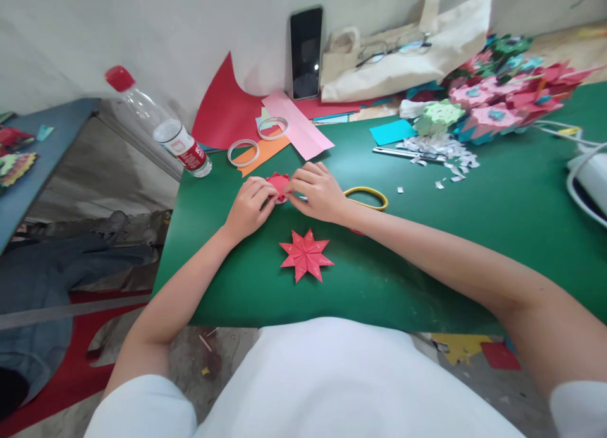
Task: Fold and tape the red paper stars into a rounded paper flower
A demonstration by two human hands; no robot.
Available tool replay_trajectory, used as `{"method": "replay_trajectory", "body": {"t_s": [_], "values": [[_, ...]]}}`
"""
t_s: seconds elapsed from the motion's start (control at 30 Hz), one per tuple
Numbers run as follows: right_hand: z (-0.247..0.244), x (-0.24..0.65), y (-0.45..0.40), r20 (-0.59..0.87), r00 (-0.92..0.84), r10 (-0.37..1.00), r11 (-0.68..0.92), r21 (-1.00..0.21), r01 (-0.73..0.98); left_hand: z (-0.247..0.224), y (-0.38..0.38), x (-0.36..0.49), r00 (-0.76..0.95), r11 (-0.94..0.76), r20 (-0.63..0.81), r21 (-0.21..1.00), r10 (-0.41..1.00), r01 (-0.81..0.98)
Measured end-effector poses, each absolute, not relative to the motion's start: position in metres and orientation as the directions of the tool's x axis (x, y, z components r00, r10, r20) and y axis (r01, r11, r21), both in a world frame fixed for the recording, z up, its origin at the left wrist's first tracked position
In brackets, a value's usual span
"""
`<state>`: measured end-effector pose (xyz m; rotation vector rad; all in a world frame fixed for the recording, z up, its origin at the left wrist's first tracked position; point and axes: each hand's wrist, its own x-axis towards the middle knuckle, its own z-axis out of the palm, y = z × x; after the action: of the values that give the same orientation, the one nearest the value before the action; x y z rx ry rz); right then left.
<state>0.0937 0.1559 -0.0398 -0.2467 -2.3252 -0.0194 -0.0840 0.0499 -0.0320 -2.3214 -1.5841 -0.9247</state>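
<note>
Both hands met over a small red folded paper piece (277, 184) on the green surface (474, 236). The left hand (249, 205) had its fingers curled close, pinching the piece's left edge; the right hand (317, 190) pressed bent fingers on its right edge. A finished red paper star (306, 255) lay at six o'clock from the hands, yellow-handled scissors (367, 198) at three o'clock.

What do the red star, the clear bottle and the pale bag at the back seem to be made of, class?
Red star: folded paper, matte, with sharp creases. Bottle: clear glossy plastic, probably, with red cap. Bag: likely undyed cloth, soft and slumped. Both hands pinch another red paper piece.
</note>
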Motion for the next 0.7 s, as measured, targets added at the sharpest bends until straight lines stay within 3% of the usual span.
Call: {"method": "replay_trajectory", "body": {"t_s": [0.33, 0.6, 0.7], "values": [[-0.039, 0.095, 0.159, 0.633, -0.757, 0.164, 0.983, -0.047, 0.175, -0.033, 0.050, -0.089, 0.266, -0.415, 0.547, 0.167, 0.794, 0.894], [-0.027, 0.093, 0.166, 0.555, -0.832, 0.023, 0.987, 0.122, 0.108, -0.031, 0.051, -0.090, 0.271, -0.391, 0.541, 0.119, 0.796, 0.912], [-0.024, 0.092, 0.167, 0.542, -0.840, 0.000, 0.988, 0.130, 0.084, -0.030, 0.052, -0.090, 0.289, -0.399, 0.555, 0.085, 0.780, 0.913]]}}
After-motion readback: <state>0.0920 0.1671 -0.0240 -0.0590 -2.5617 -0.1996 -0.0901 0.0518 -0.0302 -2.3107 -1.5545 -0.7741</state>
